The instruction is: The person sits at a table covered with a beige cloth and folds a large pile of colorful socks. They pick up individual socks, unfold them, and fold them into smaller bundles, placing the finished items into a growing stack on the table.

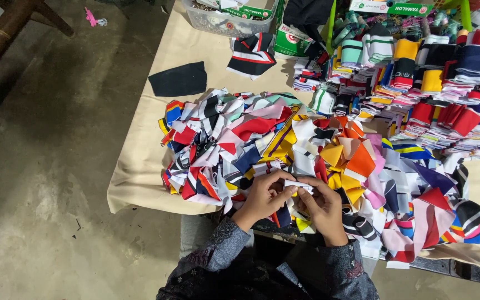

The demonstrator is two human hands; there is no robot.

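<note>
- Bare concrete floor [45,166] took up the left of our view, with a table under a beige cloth [140,166] standing on it and dark wooden furniture legs [6,28] in the far left corner.
- We saw a loose heap of colourful fabric scraps [284,144] spread over the middle of the table: striped, red, orange, yellow, white and navy pieces lying over one another.
- Our left hand [262,197] and right hand [323,208] met at the near edge of that heap, both closed in a pinch on one small white fabric strip [298,185].
- We held the strip just above the scraps, left fingers on its left end and right fingers on its right end, the thumbs tucked beneath.
- Our grey patterned sleeves [223,261] came up from the bottom of the view to both wrists.
- Beyond the heap, to the right, we saw folded fabric pieces in sorted stacks [434,83], grouped by colour and packed side by side.
- A flat black fabric piece [178,79] lay alone on the cloth, left of the heap and well apart from our hands.
- At the far edge stood a clear plastic tub [226,19], with a green and white carton [290,39] just beside it.
</note>
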